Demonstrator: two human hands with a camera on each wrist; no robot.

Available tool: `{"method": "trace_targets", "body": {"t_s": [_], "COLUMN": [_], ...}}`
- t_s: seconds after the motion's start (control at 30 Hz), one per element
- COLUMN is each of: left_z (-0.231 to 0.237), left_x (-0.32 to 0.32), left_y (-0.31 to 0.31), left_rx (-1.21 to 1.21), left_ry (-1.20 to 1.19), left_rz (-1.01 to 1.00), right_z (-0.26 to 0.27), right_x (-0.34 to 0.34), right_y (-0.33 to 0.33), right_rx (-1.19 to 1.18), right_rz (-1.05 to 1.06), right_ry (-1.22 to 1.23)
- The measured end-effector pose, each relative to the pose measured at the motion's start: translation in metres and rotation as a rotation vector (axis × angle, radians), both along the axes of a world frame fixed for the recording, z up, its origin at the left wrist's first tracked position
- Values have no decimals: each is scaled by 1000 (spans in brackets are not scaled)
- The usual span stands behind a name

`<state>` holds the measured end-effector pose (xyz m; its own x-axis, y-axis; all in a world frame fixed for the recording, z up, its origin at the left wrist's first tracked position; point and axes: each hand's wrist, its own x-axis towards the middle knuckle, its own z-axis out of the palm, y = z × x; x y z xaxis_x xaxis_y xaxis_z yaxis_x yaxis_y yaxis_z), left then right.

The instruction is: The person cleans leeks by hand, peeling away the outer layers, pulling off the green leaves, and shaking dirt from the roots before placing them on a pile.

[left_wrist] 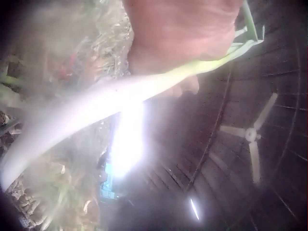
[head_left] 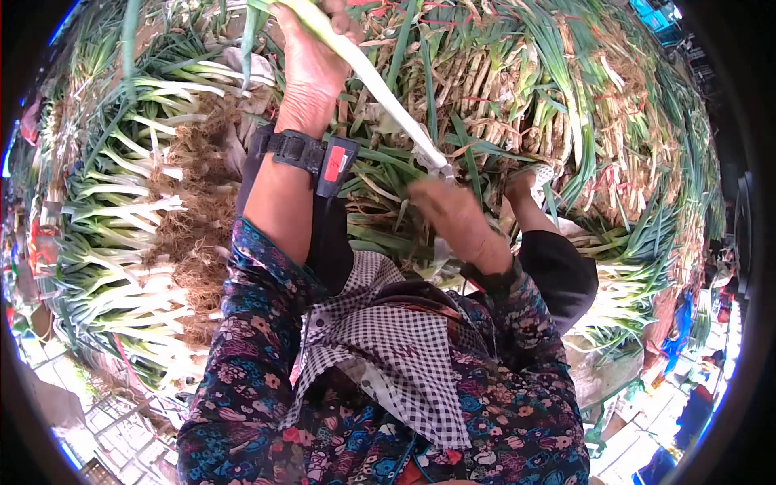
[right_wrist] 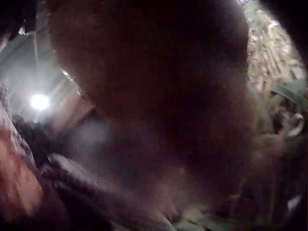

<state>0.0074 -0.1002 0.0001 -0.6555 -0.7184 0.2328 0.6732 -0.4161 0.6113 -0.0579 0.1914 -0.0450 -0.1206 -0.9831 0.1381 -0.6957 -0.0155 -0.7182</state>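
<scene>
My left hand [head_left: 309,69] grips a long green onion [head_left: 381,89] by its green upper part, at the top of the head view. The white stalk slants down to the right, its root end beside my right hand [head_left: 457,218]. In the left wrist view the same pale stalk crosses beneath the fingers, green leaves sticking out past the hand. The fingers of my right hand are blurred and turned away; I cannot tell whether they pinch anything. Dark blur fills most of the right wrist view.
Green onions with brown roots [head_left: 202,218] lie in a row on the left. Bundles of unpeeled onions [head_left: 485,81] cover the ground ahead, some with red ties. More white stalks [head_left: 622,295] lie at right. A shoe [head_left: 543,174] stands near the bundles; a ceiling fan [left_wrist: 251,134] hangs overhead.
</scene>
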Motion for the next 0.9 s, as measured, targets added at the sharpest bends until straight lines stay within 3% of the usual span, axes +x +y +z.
{"method": "trace_targets", "body": {"t_s": [0.03,0.1,0.13,0.2,0.23,0.3,0.33,0.4,0.47,0.53,0.6,0.73,0.9], "left_z": [-7,-5,-4,15,28,38,40,36,32,32,27,28,28], "left_x": [0,-1,-1,6,8,12,13,9,3,8,9,8,7], "left_y": [-5,-7,-1,22,28,37,39,34,38,41,33,31,41], "left_rx": [-73,-156,-159,133,75,76,67,-24,-33,16,78,19,31], "left_ry": [105,269,265,131,14,20,31,109,-276,-259,-140,-65,-90], "left_rz": [-156,-370,-375,-244,-231,-252,-279,-354,112,96,-102,-159,-171], "right_z": [22,31,29,24,30,56,51,45,37,23,23,23,20], "right_x": [2,0,-6,-16,-17,-15,-17,-21,-20,-15,-11,0,5], "right_y": [-16,-49,-62,-83,-88,-93,-96,-107,-104,-102,-98,-85,-85], "right_rx": [-217,-342,-345,-449,-377,-188,-184,-183,-162,-278,-254,-194,-246], "right_rz": [-119,-317,-322,-274,-219,-81,-86,96,61,-35,-66,-140,-232], "right_ry": [18,-210,-214,-98,-244,-506,-507,-198,-205,-318,-340,-308,-451]}}
